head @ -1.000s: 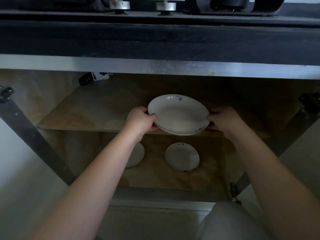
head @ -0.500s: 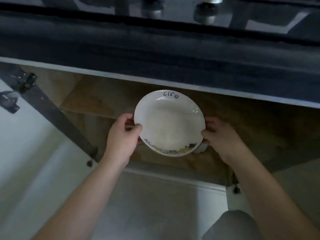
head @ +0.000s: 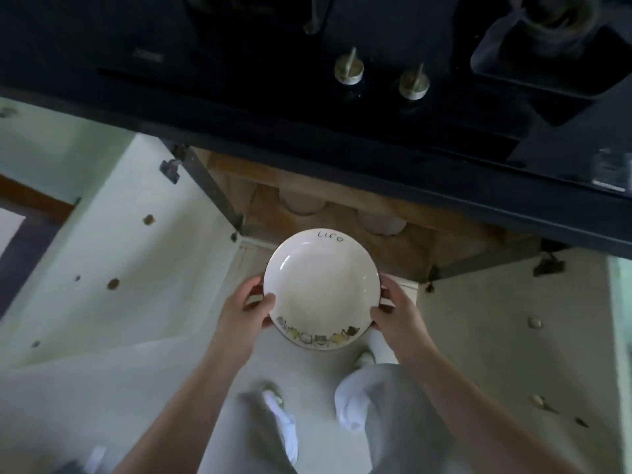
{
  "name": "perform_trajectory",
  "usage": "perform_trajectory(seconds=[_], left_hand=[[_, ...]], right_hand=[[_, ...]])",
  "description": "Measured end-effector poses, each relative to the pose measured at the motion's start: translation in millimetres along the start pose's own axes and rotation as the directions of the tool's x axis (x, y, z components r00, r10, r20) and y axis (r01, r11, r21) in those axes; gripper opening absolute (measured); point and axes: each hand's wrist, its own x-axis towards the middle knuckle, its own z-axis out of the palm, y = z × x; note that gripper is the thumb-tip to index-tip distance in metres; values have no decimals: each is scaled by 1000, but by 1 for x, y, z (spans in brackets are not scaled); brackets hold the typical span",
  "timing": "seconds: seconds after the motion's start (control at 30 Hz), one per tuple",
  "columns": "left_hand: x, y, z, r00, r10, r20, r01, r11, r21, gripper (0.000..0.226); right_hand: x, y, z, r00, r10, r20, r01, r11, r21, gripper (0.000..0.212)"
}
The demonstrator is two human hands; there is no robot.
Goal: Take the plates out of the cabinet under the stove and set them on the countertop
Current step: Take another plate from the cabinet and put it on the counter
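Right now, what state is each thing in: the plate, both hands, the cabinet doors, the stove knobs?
Plate: out of the cabinet, level, held in the air.
Left hand: grips the plate's left rim.
Right hand: grips the right rim.
Cabinet doors: swung open.
Stove knobs: setting unreadable.
Plates in cabinet: not yet taken out.

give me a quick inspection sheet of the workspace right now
surface: dark countertop with a black stove and two round knobs
job's things: white plate marked "life", held level outside the cabinet; two pale round shapes lie inside, likely more plates
clutter: nothing seen
grippers: left hand and right hand grip opposite edges of the plate
cables: nothing seen
surroundings: both cabinet doors open, pale floor, person's legs in grey trousers
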Motion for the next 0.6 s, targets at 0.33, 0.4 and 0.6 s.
perform_trajectory(seconds=[0.33, 0.4, 0.6], left_hand=[[-142, 21, -63, 998, -63, 5, 62, 977, -206, 37], [-158, 38, -74, 999, -30, 31, 35, 979, -201, 35], [-201, 80, -112, 993, 99, 63, -81, 969, -233, 41]], right_hand=[[-149, -51, 3, 995, -94, 21, 96, 987, -127, 59], [-173, -65, 4, 993, -119, -5, 118, 986, -119, 58], [-233, -99, 13, 979, -202, -7, 202, 979, -2, 51]])
